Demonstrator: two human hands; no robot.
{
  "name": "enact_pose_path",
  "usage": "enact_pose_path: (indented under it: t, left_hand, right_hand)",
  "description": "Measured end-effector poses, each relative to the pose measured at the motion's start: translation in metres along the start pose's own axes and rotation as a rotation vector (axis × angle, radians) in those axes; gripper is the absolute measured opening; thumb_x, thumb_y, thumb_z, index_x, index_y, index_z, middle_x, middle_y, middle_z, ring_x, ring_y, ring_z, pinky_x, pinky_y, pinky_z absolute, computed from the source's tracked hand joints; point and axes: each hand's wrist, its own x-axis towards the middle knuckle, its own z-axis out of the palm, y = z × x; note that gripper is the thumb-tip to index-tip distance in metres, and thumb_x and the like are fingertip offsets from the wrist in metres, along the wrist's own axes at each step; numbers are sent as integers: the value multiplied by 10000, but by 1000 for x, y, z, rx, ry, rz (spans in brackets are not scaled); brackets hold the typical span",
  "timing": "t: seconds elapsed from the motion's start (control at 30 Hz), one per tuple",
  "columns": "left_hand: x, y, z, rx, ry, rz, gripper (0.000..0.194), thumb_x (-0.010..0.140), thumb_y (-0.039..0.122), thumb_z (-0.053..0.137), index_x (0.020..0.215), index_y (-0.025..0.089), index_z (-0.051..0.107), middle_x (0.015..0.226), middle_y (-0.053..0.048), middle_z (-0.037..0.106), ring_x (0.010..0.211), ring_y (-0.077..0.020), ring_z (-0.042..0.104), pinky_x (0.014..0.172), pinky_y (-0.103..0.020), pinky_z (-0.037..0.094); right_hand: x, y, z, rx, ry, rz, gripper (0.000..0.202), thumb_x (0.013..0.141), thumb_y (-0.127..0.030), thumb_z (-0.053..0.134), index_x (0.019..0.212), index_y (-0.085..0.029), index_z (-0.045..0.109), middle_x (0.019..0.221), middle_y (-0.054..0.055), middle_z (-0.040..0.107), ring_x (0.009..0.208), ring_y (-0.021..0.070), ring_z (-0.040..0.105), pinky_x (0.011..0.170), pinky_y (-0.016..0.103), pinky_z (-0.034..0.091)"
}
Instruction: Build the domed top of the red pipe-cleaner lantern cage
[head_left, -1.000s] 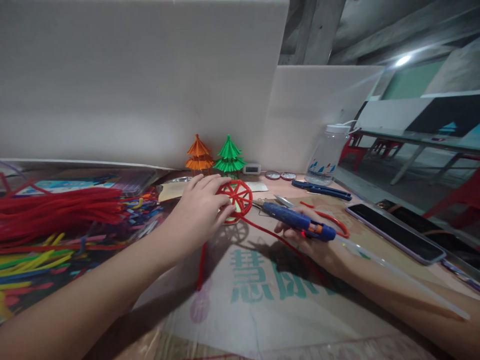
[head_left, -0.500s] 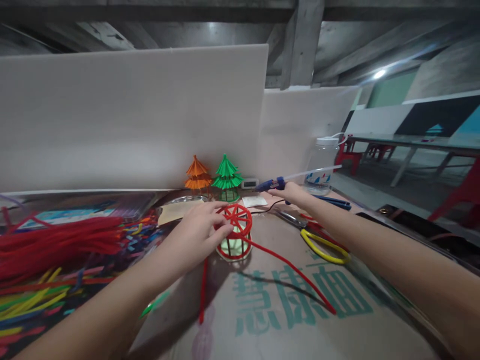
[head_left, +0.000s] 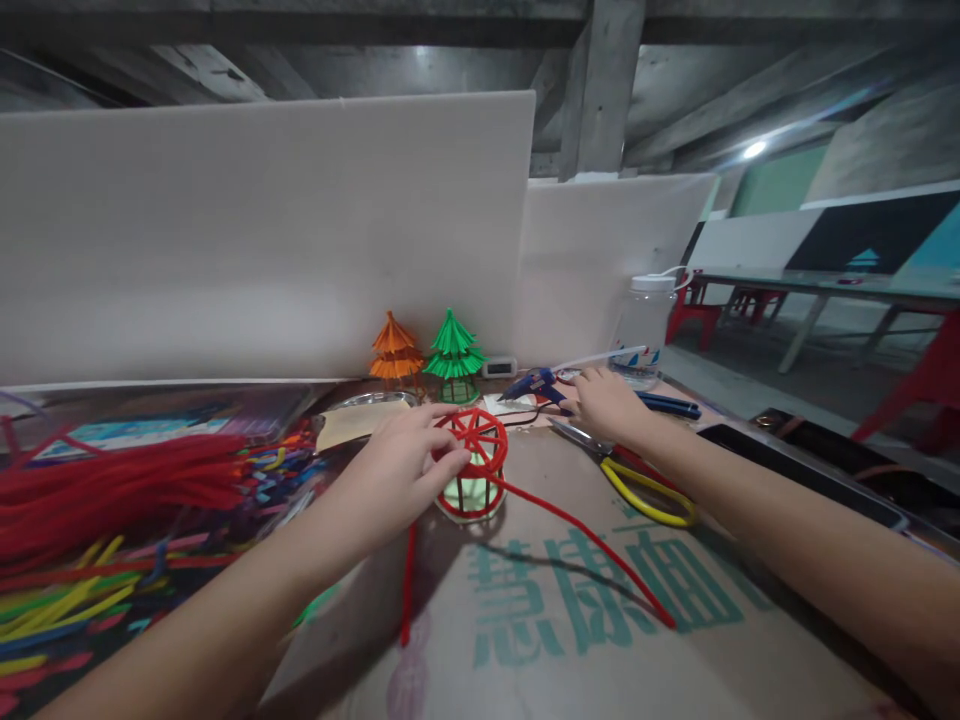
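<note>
My left hand [head_left: 409, 460] is closed on the rim of a red pipe-cleaner wheel [head_left: 480, 440] with spokes. The wheel sits on top of a round cage-like frame [head_left: 471, 497] with dark posts, a red lower ring and a pale base. One long red pipe cleaner [head_left: 585, 535] trails from it to the right; another red length [head_left: 408, 585] hangs below my left hand. Farther back, my right hand [head_left: 607, 403] has its fingers at the handle of a blue hot glue gun [head_left: 536, 384], low over a white paper [head_left: 510, 404]. A clear glue stick protrudes from its rear.
Orange [head_left: 395, 350] and green [head_left: 454, 355] tiered-roof models stand at the back. Yellow-handled scissors [head_left: 649, 495] lie under my right forearm. A clear bottle [head_left: 643, 325] stands at the back right. Red pipe cleaners [head_left: 120, 485] and coloured pieces cover the left side.
My right hand has lowered the glue gun and turned it, so its handle now slants down toward my fingers. My left hand and the red wheel have barely shifted.
</note>
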Motion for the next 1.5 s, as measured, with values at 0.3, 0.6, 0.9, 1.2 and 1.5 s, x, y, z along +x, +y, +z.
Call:
enact_pose_path:
  t: [0.3, 0.6, 0.9, 1.2, 1.5]
  left_hand:
    - [-4, 5, 7, 11, 53, -47, 384, 995, 375, 476, 811, 209, 769, 1387, -103, 642, 1296, -303, 575, 1095, -512, 446]
    - [-5, 6, 9, -51, 43, -60, 387, 993, 405, 484, 825, 217, 778, 1414, -96, 618, 1345, -298, 549, 1124, -498, 445]
    - [-8, 23, 6, -15, 17, -46, 353, 991, 355, 508, 795, 207, 761, 1419, -88, 618, 1339, -304, 544, 1145, -528, 411]
    - [-6, 18, 0, -137, -34, 9, 377, 984, 384, 481, 768, 220, 743, 1285, -73, 692, 1337, -284, 544, 1129, -480, 450]
    - [-7, 18, 2, -197, -47, -39, 350, 961, 428, 539, 773, 219, 747, 1419, -79, 612, 1365, -297, 524, 1166, -516, 401]
  right_hand:
    - [-108, -83, -55, 323, -108, -389, 316, 876, -468, 704, 987, -205, 568, 941, 62, 713, 791, 199, 653, 642, 282, 442]
    - [-122, -92, -47, -77, 290, -889, 272, 980, -74, 405, 1043, -128, 663, 913, 105, 696, 826, 230, 600, 725, 346, 428]
    - [-100, -83, -48, 52, 510, -899, 240, 1001, -114, 491, 961, -166, 722, 856, 70, 688, 773, 193, 545, 715, 330, 401]
    - [-86, -75, -42, 290, 379, -973, 235, 998, -109, 510, 920, -189, 717, 822, 43, 692, 766, 158, 568, 718, 306, 397]
    - [-85, -71, -41, 277, 354, -982, 230, 993, -116, 521, 934, -197, 728, 838, 43, 686, 787, 162, 562, 736, 307, 402]
